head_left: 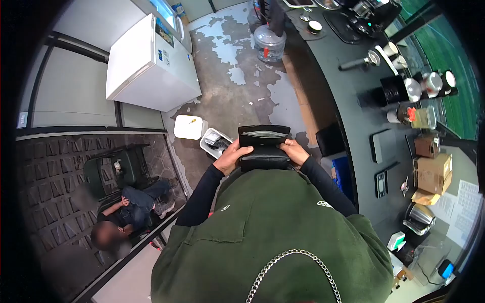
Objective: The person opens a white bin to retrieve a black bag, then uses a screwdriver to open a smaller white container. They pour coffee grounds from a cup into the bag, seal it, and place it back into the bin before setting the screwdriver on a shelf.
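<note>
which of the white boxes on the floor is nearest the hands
The open white bin holding dark items, just beside the left hand that grips the black wallet. The closed white box with the screwdriver on its lid lies farther off.

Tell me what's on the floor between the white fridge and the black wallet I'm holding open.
In the head view, a white lidded box and a white bin of dark items sit on the concrete floor between the fridge and the wallet.

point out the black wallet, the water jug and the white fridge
black wallet (264, 149), head view, on its lower flap
water jug (269, 44), head view, on its clear body
white fridge (132, 55), head view, on its top
</note>
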`<state>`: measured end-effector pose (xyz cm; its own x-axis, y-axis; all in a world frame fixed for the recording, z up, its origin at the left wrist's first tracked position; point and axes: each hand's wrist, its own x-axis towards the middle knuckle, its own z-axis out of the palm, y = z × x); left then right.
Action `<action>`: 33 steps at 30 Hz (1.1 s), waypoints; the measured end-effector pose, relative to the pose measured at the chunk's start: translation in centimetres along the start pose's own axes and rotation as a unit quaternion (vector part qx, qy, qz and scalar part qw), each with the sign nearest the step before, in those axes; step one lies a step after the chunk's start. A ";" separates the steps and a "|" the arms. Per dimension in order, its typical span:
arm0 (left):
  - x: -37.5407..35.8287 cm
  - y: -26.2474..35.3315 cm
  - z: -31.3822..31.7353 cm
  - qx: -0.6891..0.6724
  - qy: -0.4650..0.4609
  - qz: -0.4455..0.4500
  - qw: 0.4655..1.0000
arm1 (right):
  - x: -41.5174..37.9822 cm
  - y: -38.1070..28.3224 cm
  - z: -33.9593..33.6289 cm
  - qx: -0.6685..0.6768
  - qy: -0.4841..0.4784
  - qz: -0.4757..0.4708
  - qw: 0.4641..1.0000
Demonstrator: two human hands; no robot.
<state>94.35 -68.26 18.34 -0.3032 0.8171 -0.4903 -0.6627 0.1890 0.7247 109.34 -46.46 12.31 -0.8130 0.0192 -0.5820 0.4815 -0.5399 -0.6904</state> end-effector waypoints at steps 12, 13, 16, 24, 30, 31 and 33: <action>-0.1 8.1 -7.5 -0.138 0.104 -0.109 0.979 | 9.3 -10.8 7.9 -0.122 -0.049 -0.012 0.991; 0.0 8.4 -8.0 -0.116 0.120 -0.150 0.975 | 9.9 -11.3 8.3 -0.114 -0.055 -0.030 0.992; 2.0 5.9 -11.1 -0.039 0.146 -0.145 0.978 | 13.0 -11.0 6.6 -0.172 -0.080 0.051 0.980; 8.9 10.7 -12.6 0.036 0.234 0.050 0.970 | 22.9 -18.9 2.9 -0.247 -0.131 0.174 0.944; 14.3 16.1 -11.3 0.013 0.351 0.157 0.923 | 29.4 -30.2 4.3 -0.323 -0.244 0.084 0.910; 14.9 17.0 -11.1 0.005 0.361 0.162 0.919 | 30.6 -31.3 4.3 -0.379 -0.259 0.065 0.886; 15.7 18.2 -11.2 0.012 0.381 0.168 0.909 | 31.9 -33.4 5.0 -0.410 -0.276 0.047 0.868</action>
<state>69.91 -58.09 18.43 -0.8786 0.2172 -0.4252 -0.4322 0.0169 0.9016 65.69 -32.01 18.98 -0.6814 -0.5208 -0.5142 0.4413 0.2680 -0.8564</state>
